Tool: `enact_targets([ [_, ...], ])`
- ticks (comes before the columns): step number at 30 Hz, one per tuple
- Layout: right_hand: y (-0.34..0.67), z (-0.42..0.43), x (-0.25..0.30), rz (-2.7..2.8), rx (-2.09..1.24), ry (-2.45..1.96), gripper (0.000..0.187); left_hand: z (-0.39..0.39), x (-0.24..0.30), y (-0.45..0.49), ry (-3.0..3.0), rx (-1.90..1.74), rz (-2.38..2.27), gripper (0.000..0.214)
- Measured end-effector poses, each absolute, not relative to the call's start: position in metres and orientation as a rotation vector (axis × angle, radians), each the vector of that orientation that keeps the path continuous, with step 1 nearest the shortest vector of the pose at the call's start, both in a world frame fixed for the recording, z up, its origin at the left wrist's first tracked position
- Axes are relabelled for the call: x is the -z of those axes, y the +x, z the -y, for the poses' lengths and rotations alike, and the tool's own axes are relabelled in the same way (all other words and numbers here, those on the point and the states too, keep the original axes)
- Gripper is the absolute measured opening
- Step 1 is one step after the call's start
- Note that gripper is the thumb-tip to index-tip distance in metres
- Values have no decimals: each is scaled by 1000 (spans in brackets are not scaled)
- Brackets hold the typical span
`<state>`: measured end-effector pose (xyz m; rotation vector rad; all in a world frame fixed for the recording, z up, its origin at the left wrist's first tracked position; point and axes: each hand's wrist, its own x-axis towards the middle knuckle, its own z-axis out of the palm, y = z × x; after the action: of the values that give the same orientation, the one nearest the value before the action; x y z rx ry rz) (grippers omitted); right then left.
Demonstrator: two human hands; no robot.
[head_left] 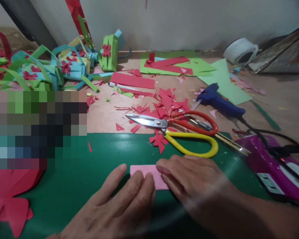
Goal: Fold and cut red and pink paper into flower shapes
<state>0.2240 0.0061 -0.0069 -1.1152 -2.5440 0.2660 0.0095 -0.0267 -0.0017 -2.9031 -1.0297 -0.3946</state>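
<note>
A small pink folded paper (161,182) lies flat on the green cutting mat (89,186), between my hands. My left hand (129,199) holds its left part down with bent fingertips, one finger stretched out beyond its left edge. My right hand (186,176) grips the paper's right end, fingers closed together and covering that edge. Just beyond the paper are scissors (161,123) with one red and one yellow handle, blades pointing left. A red paper flower cutout (158,141) rests beside the yellow handle.
A utility knife (229,141) lies under the scissors. To the right are a blue glue gun (220,101) and a purple power strip (271,169). Red paper scraps (166,99) and green sheets (174,66) lie behind. Small paper baskets (72,69) crowd the back left.
</note>
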Motion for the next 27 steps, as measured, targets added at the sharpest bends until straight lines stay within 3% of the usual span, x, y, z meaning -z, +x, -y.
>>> enact_targets([
  [4, 224, -5, 0, 2382, -366, -1228, 33, 21, 6, 6, -2997, 438, 957, 30],
  [12, 226, -6, -7, 2315, -515, -1313, 43, 10, 12, 8, -2991, 542, 889, 35],
  [17, 231, -8, -6, 2380, -341, -1246, 38, 11, 11, 9, -2964, 504, 894, 35],
  [24, 238, 0, -8, 2582, -174, -1038, 15, 10, 1, 10, -2967, 397, 869, 37],
  [27, 233, 7, -11, 2642, -238, -906, 23, 13, 2, 8, -2958, 412, 899, 38],
])
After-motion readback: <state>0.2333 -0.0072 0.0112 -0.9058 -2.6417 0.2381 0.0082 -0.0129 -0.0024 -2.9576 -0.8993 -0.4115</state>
